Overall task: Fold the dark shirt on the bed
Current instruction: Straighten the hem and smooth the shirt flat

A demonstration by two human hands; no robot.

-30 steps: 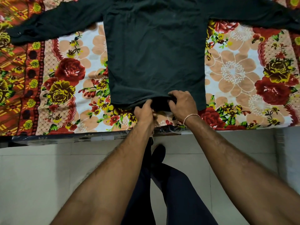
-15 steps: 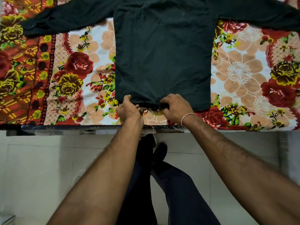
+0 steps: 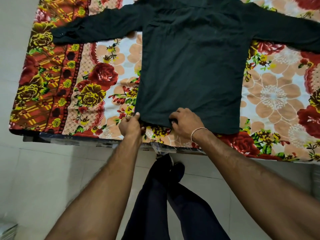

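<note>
The dark shirt (image 3: 190,70) lies flat on the bed, body toward me, both long sleeves spread out to the sides; its collar end runs out of view at the top. My left hand (image 3: 130,125) pinches the hem at the shirt's near left corner. My right hand (image 3: 185,122) grips the hem near its middle, fingers curled over the edge of the cloth. The right half of the hem lies flat and untouched.
The bed wears a floral sheet (image 3: 97,90) of red, yellow and peach flowers; its near edge (image 3: 69,138) runs just below my hands. Pale floor tiles (image 3: 43,179) lie under me, with my dark trouser legs (image 3: 161,196) between my arms.
My left hand has slid left along the hem, from the middle to the near left corner. My right hand stayed at the middle. The view has shifted left.
</note>
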